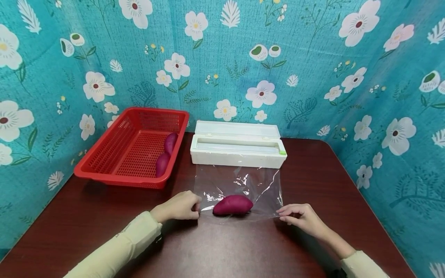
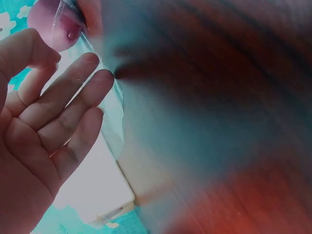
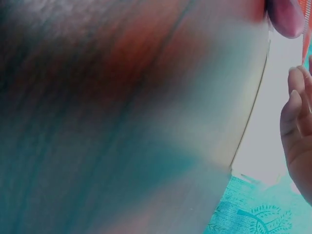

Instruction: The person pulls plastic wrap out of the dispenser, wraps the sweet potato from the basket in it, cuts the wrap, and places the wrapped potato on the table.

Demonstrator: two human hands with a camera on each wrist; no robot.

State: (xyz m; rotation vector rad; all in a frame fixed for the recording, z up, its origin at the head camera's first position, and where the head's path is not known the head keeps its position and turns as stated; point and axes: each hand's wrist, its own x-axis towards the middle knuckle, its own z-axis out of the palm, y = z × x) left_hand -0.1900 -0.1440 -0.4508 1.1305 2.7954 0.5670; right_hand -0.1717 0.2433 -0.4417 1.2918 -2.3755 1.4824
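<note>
A purple sweet potato (image 1: pixel 233 205) lies at the near end of a sheet of clear plastic wrap (image 1: pixel 259 181), which runs out from a white wrap dispenser (image 1: pixel 240 159) behind it. My left hand (image 1: pixel 180 205) pinches the sheet's near left corner between thumb and forefinger. In the left wrist view the other fingers of the left hand (image 2: pixel 53 112) are fairly straight, beside the film. At the near right corner my right hand (image 1: pixel 304 219) pinches the film's edge. The right wrist view shows only part of the right hand (image 3: pixel 300 131).
A red plastic basket (image 1: pixel 121 178) stands at the left with two more sweet potatoes (image 1: pixel 162 164) along its right side. The dispenser's lid (image 1: pixel 238 128) is raised. A floral curtain (image 1: pixel 295 77) hangs behind the dark wooden table (image 1: pixel 222 251).
</note>
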